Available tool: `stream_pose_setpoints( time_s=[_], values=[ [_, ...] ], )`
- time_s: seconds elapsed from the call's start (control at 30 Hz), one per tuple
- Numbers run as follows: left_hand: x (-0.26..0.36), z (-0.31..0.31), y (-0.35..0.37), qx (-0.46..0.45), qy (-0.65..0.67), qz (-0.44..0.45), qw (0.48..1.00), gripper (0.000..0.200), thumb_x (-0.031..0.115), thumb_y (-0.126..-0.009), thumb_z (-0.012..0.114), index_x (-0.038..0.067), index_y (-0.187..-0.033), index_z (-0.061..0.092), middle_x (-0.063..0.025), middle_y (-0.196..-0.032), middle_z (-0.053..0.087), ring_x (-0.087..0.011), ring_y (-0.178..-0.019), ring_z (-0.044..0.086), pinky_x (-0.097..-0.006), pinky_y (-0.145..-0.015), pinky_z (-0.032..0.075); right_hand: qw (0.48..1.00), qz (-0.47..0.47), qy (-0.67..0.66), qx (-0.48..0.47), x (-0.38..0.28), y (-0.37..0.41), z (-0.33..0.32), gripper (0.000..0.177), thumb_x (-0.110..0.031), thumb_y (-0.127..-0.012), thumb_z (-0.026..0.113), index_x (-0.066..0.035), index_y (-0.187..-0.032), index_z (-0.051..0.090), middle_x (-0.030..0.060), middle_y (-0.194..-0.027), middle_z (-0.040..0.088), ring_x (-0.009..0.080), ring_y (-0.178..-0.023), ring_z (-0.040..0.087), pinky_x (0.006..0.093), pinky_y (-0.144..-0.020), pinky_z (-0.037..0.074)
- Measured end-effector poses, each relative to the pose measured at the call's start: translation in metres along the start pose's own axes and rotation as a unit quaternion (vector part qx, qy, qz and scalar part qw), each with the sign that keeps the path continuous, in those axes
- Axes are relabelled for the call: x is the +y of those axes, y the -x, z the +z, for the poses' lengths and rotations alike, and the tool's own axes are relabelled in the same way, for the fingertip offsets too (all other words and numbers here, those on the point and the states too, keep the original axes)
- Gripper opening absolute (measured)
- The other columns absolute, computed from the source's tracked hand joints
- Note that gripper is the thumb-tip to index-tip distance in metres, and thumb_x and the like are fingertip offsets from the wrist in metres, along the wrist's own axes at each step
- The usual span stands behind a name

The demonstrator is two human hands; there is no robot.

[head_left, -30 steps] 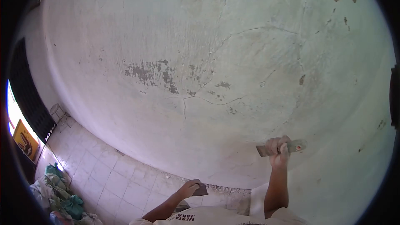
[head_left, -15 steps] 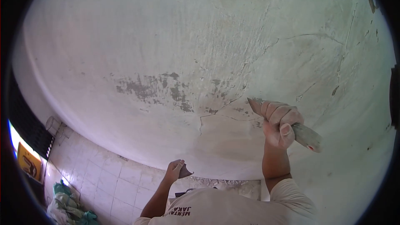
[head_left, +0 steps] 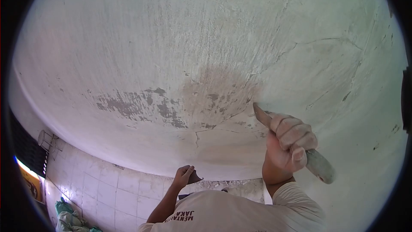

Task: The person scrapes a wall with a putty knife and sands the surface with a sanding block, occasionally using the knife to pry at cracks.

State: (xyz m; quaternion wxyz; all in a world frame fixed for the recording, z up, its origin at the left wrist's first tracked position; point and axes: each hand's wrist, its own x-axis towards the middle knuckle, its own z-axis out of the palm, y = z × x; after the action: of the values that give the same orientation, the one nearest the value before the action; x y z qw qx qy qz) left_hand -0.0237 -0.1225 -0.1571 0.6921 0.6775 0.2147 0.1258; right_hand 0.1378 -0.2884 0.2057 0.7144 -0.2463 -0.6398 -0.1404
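A pale plastered wall [head_left: 141,51] fills most of the view, with thin cracks and grey patches where the surface is scraped off. My right hand [head_left: 292,139], dusty white, is wrapped round the handle of a scraper [head_left: 320,166]. The scraper's blade points up and left, close to the wall beside a crack; whether its tip touches cannot be made out. Lower down, my left hand [head_left: 183,175] holds a small dark flat piece [head_left: 195,178] between thumb and fingers, near the foot of the wall.
White floor tiles [head_left: 105,192] run along the lower left. Green and white bags [head_left: 66,217] lie there. Behind them are a dark slatted shutter [head_left: 28,139] and a yellow-orange panel [head_left: 32,183]. Debris [head_left: 231,184] lies along the wall's base.
The view has shifted, and the wall patches appear further left and lower. My right hand has tilted the scraper more steeply, its handle end now lower. A brownish damp-looking area now shows around the middle patches.
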Motion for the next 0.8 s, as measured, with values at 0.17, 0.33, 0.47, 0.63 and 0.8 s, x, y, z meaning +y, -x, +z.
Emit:
stream_pose_setpoints(
  time_s=[0.17, 0.33, 0.47, 0.63, 0.8],
  values=[
    [0.019, 0.0, -0.009, 0.014, 0.006, 0.03, 0.999, 0.041, 0.031, -0.097, 0.051, 0.002, -0.068, 0.054, 0.0031, -0.064, 0.05, -0.006, -0.062, 0.043, -0.0248, -0.056, 0.036, 1.0, -0.002, -0.022, 0.015, 0.003, -0.004, -0.005, 0.038, -0.024, -0.088, 0.059, -0.012, -0.063, 0.032, -0.0007, -0.049, 0.034, 0.0122, -0.044, 0.025, 0.0309, -0.046, 0.024],
    [0.052, -0.025, -0.018, 0.065, 0.056, 0.079, 0.993, 0.041, 0.03, -0.097, 0.049, 0.004, -0.066, 0.053, 0.0027, -0.062, 0.05, -0.0064, -0.058, 0.042, -0.0243, -0.054, 0.034, 0.998, -0.05, -0.015, 0.025, 0.011, 0.008, -0.006, 0.033, -0.023, -0.089, 0.055, -0.015, -0.066, 0.032, -0.0004, -0.054, 0.036, 0.0116, -0.048, 0.028, 0.0297, -0.05, 0.026],
    [0.09, -0.044, -0.025, 0.077, 0.067, 0.176, 0.979, 0.051, 0.043, -0.096, 0.047, 0.005, -0.062, 0.048, 0.0001, -0.058, 0.046, -0.0096, -0.054, 0.042, -0.0257, -0.051, 0.034, 0.992, -0.079, 0.095, 0.027, 0.026, 0.006, 0.008, 0.036, -0.028, -0.088, 0.056, -0.013, -0.065, 0.033, 0.0009, -0.056, 0.037, 0.0134, -0.049, 0.03, 0.0316, -0.052, 0.028],
    [0.17, -0.039, -0.019, 0.045, 0.089, 0.27, 0.958, 0.057, 0.048, -0.094, 0.048, 0.005, -0.057, 0.044, -0.004, -0.052, 0.039, -0.0143, -0.049, 0.04, -0.0287, -0.048, 0.04, 0.988, -0.1, 0.112, -0.025, 0.047, 0.014, 0.007, 0.041, -0.034, -0.088, 0.054, -0.011, -0.062, 0.032, 0.0008, -0.053, 0.031, 0.0151, -0.05, 0.029, 0.0338, -0.053, 0.028],
    [0.166, -0.039, -0.026, 0.032, 0.086, 0.268, 0.959, 0.058, 0.048, -0.094, 0.047, 0.005, -0.055, 0.047, -0.0038, -0.047, 0.044, -0.0143, -0.045, 0.046, -0.0284, -0.049, 0.043, 0.995, -0.09, 0.009, 0.044, 0.053, 0.02, 0.004, 0.044, -0.039, -0.092, 0.046, -0.013, -0.062, 0.028, -0.0007, -0.052, 0.028, 0.0142, -0.051, 0.026, 0.0323, -0.054, 0.026]
  ],
)
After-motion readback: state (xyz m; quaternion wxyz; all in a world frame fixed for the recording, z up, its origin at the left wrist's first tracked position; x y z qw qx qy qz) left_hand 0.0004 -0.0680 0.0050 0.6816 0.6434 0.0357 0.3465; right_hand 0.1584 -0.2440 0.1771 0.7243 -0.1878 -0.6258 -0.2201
